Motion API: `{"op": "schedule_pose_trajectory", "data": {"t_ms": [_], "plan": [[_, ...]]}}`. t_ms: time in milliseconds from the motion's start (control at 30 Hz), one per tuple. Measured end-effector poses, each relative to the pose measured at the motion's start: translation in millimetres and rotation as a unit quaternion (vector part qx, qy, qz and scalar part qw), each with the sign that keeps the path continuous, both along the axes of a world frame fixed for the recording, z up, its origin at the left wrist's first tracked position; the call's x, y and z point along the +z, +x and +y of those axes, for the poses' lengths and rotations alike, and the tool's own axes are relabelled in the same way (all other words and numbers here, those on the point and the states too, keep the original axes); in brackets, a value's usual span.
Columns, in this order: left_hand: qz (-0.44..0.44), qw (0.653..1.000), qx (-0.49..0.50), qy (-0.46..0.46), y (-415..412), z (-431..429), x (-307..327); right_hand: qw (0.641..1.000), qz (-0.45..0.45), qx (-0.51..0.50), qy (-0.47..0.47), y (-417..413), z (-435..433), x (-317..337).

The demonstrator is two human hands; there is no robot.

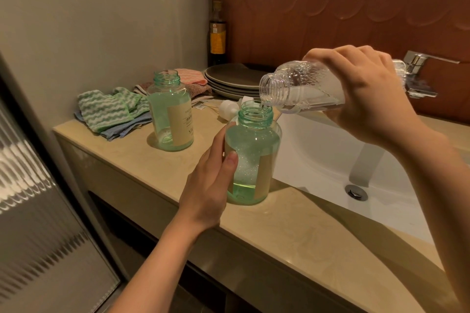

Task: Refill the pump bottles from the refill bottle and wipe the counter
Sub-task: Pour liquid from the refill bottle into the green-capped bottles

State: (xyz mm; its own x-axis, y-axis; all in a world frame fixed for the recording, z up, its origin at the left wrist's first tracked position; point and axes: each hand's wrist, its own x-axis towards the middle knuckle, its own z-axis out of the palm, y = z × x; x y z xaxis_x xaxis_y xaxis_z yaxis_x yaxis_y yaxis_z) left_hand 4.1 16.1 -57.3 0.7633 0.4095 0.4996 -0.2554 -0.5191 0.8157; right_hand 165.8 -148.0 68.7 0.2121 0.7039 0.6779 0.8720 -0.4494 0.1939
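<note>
Right hand (366, 94) is wrapped around the body of the clear refill bottle (292, 86), fingers curled over the top and thumb underneath. The bottle is up off the counter (292, 231) and tipped nearly flat. Its open mouth pokes out left of the fingers, right over the neck of the near bottle (254, 140), and a thin stream is going in.

Left hand (211, 180) grips the near bottle from its left side. The thumb (230, 162) is pressed on the front glass beside the tan label, and the other fingers curl round the back where I can't see them. That bottle stands upright near the counter's front edge, just beside the sink's (330, 160) left rim. It has greenish liquid at the bottom and foam above it.

The far bottle (170, 112) is also uncapped and upright, further back toward the left edge, with nobody touching it. Cloths (109, 109) are piled just behind it in the back left corner. A white pump head (229, 107) lies behind the near bottle, with stacked plates (234, 81) behind that and a dark bottle (218, 33) in the corner. The faucet (417, 68) is partly hidden behind the right hand.
</note>
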Motion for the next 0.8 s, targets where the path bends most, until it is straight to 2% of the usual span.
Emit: {"op": "schedule_pose_trajectory", "data": {"t_ms": [400,800], "plan": [[0.010,1.000,0.010,0.004,-1.9,-1.4,1.0,1.000,0.031,0.000,-0.007,-1.3,0.0,-1.1],[0.052,0.997,0.044,0.036,-2.9,-3.4,4.8,0.987,0.154,-0.010,-0.045,-4.8,-2.1,1.1]]}}
